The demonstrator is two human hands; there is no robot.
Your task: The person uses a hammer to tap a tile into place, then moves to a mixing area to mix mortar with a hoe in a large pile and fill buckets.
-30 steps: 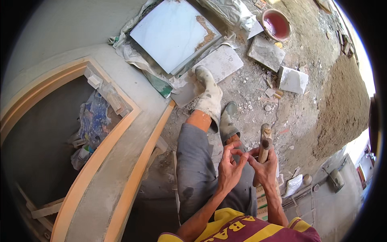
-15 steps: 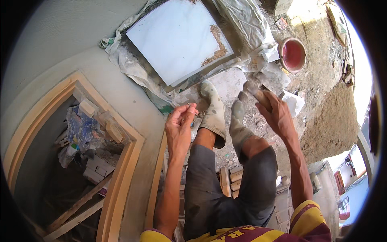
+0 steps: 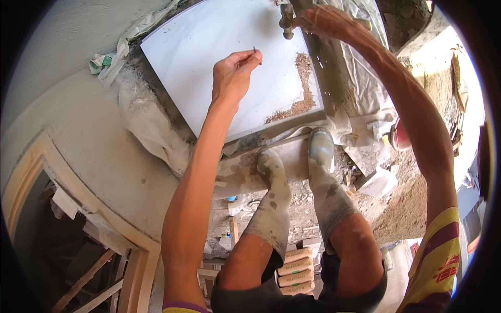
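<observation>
Above the far white tile (image 3: 188, 57), head view | left hand (image 3: 232, 78): fingertips pinching a thin dark nail-like piece (image 3: 254, 49) | right hand (image 3: 330, 23), farther right: fingers wrapped around a hammer (image 3: 286, 22), its head near the tile's right edge

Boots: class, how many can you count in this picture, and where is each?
2: the left boot and the right boot, worn side by side, toes toward the white slab. No others show.
</observation>
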